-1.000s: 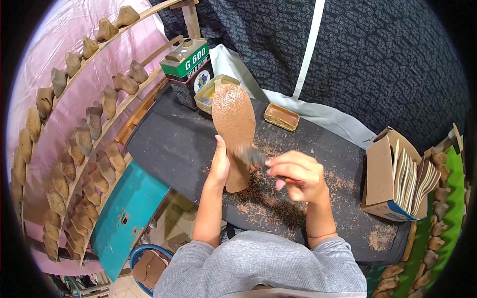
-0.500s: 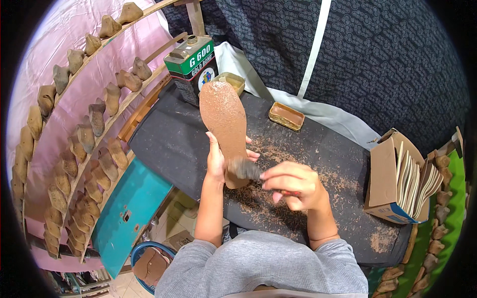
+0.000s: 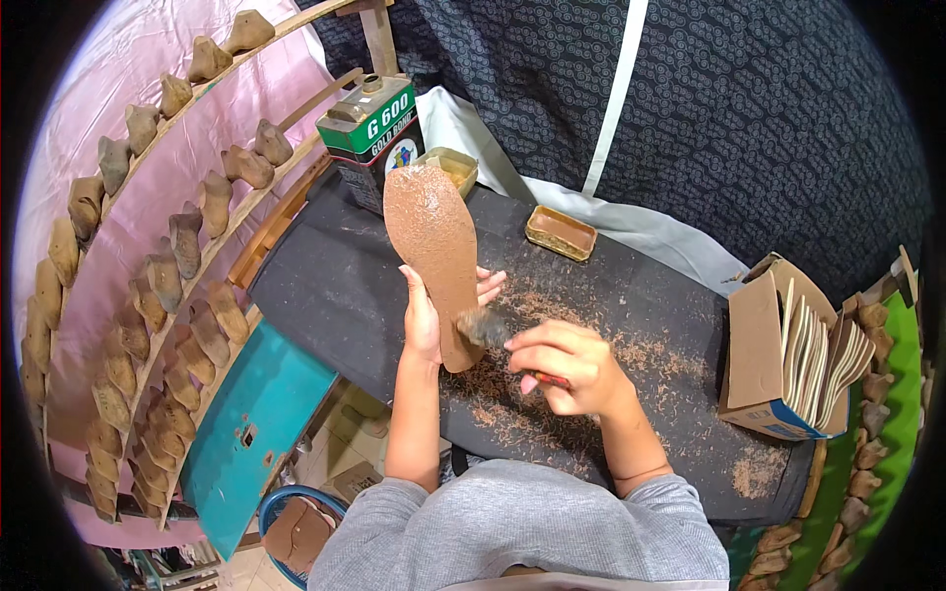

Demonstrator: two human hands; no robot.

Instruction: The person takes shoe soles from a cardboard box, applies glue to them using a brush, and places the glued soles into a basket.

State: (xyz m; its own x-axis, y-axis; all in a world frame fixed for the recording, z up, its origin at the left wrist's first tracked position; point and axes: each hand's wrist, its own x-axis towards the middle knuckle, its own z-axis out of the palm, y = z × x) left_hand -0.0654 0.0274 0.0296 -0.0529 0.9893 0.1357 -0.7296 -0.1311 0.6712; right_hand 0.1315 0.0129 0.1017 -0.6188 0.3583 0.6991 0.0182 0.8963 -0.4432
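A brown shoe insole [image 3: 431,231] stands tilted over the black tabletop, its wide end away from me and shiny with a wet coating. My left hand [image 3: 424,315] grips it from beneath, thumb along the left edge and fingertips showing past the right edge. A brush [image 3: 481,327] with dark, matted bristles and a reddish handle is in my right hand [image 3: 567,366], fingers closed round it. Its bristle tip meets the insole's narrow heel end at the right edge. Beyond the insole stand a green-and-black metal can [image 3: 367,138] and a yellowish open tub [image 3: 455,165], partly hidden.
A small rectangular tin [image 3: 561,233] with brown contents sits at the table's far side. Brown shavings [image 3: 655,360] litter the black tabletop [image 3: 325,256]. At right, a cardboard box [image 3: 764,345] holds upright sole pieces. Racks of wooden shoe lasts [image 3: 184,241] curve along the left.
The brush has shifted slightly right, from across the heel end to its right edge. The view has moved a little, and both hands keep their hold.
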